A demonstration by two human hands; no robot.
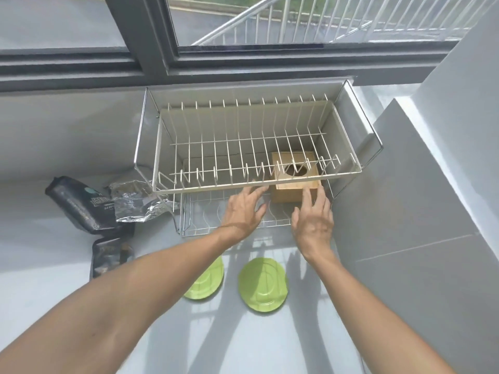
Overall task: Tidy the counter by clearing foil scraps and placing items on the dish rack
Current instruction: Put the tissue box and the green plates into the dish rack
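Observation:
A two-tier wire dish rack (167, 147) stands against the window wall. On its lower tier sits a wooden box (289, 194) with a round hole in its top. My left hand (241, 210) and my right hand (314, 220) are both spread open over the lower tier, fingertips just short of the box, one on each side. Neither holds anything. A crumpled foil scrap (135, 201) lies left of the rack, on a dark pouch (77, 205). Two green plates (263, 283) (208, 282) lie flat on the counter near me; my left forearm covers part of the left one.
A second dark packet (109, 256) lies on the counter below the first pouch. A grey tiled wall (405, 211) closes in the right side next to the rack. The window sill (81, 71) runs along behind the rack.

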